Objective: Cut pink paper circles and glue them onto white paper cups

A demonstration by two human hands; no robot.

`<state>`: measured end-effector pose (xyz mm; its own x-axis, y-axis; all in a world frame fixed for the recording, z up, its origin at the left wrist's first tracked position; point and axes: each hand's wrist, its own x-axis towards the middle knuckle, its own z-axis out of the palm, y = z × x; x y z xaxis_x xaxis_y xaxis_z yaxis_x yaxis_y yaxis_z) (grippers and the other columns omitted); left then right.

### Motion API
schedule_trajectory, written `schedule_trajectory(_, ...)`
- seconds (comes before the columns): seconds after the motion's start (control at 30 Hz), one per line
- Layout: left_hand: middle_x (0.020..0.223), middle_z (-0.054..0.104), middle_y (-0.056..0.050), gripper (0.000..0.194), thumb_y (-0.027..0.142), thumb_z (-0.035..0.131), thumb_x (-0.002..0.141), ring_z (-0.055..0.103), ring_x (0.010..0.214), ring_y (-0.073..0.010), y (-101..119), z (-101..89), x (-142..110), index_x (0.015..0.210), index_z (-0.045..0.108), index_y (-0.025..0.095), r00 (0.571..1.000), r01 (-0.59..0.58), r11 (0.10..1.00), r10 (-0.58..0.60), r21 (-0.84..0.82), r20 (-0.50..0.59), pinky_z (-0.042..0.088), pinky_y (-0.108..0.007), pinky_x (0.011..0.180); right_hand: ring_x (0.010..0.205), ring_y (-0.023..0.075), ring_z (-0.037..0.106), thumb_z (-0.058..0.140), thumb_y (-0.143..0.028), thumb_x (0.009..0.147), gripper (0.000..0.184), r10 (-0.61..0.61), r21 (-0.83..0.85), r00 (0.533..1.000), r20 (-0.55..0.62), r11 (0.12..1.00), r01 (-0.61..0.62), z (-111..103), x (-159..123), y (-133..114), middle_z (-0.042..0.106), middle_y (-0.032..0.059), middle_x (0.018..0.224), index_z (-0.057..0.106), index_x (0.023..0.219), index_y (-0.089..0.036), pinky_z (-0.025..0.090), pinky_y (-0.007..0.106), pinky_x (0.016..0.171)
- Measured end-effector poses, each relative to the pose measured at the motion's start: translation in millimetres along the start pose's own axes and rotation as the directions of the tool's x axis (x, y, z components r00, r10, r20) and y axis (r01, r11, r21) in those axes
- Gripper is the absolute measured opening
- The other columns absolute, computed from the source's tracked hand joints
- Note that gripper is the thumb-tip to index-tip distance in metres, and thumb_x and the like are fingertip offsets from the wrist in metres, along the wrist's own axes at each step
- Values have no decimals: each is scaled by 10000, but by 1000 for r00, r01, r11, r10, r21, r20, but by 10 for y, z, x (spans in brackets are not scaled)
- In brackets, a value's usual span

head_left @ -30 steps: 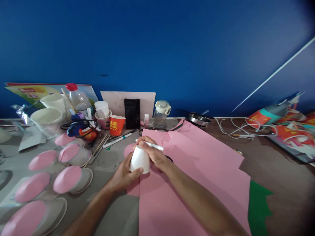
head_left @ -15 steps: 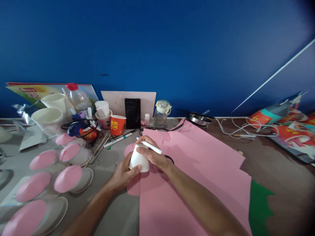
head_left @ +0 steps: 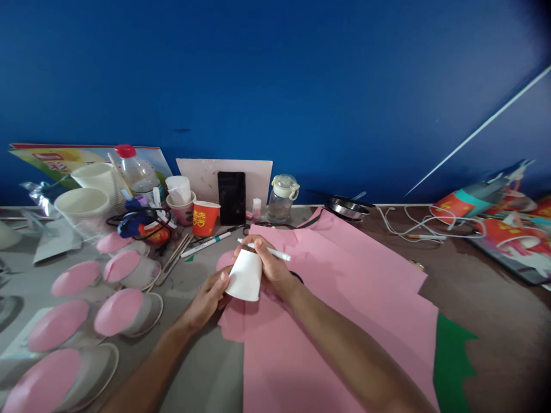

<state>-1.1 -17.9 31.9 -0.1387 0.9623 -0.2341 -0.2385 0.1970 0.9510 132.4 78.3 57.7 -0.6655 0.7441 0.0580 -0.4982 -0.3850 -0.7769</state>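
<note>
A white paper cup [head_left: 246,276] is held between my two hands, its narrow base upward and its wide rim toward me. My left hand [head_left: 214,293] grips the cup's left side near the rim, thumb pressed on the wall. Around the upper right side curls my right hand [head_left: 270,265], which also keeps a white marker pen [head_left: 275,253] lying across its fingers. Beneath the hands spreads pink paper [head_left: 336,321]. Part of a dark-handled tool [head_left: 297,277] shows beside my right wrist; the rest is hidden.
Several upside-down cups topped with pink paper discs [head_left: 118,312] stand at left. Behind are stacked white cups [head_left: 84,206], a red cup [head_left: 205,218], a phone [head_left: 232,198] and a glass jar [head_left: 283,198]. White cables [head_left: 413,229] and green paper [head_left: 454,364] lie at right.
My left thumb has shifted up and left along the cup. My right fingers have moved to the cup's side, uncovering its front, and the pen has tilted flatter.
</note>
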Motion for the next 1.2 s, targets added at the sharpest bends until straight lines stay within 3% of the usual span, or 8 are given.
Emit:
schedule_trajectory(0.17,822,662,-78,660,616,676,675,563,709,-187,68,75,10,1106,659,115,982,-158,975,139,158,126,444,-264,624,839,183,643,595,-523,838,350,-52,-18,998,-43,999,51,-30,4,33,677,55,970,563,1030,-233,506,280,674)
schedule_trajectory(0.3,1080,659,-122,669,526,692,692,592,896,-248,53,126,24,1209,573,118,964,-267,930,261,253,57,467,-309,748,916,203,638,635,-528,804,390,-81,-6,994,-77,997,81,-64,24,35,673,60,1020,554,1057,-242,513,306,733)
schedule_trajectory(0.5,1074,664,-104,590,461,678,697,593,971,-271,39,124,35,1180,575,137,940,-278,881,331,384,-79,470,-362,839,819,186,629,646,-490,805,374,-39,3,998,-57,999,39,-71,15,37,670,47,1045,539,1075,-255,505,296,685)
schedule_trajectory(0.73,1080,656,-112,619,460,677,669,603,963,-268,45,141,44,1176,565,122,919,-222,877,335,427,-210,484,-375,824,909,198,598,714,-434,756,430,-37,-100,998,-52,995,32,-69,-23,63,654,44,1066,560,1115,-256,481,297,766)
schedule_trajectory(1.0,962,693,-103,516,440,648,689,623,848,-255,108,158,21,1086,629,111,925,-226,889,324,398,-197,500,-362,741,816,173,553,742,-375,725,427,-50,-250,994,-95,968,24,-76,-25,103,623,11,918,573,1098,-256,442,259,687)
schedule_trajectory(1.2,952,689,-95,493,438,627,722,603,822,-240,121,180,9,1101,625,122,933,-235,893,318,383,-168,484,-344,733,720,146,504,600,-455,833,281,-222,-562,960,-172,822,89,-22,-58,112,584,-7,836,584,1027,-252,414,255,643)
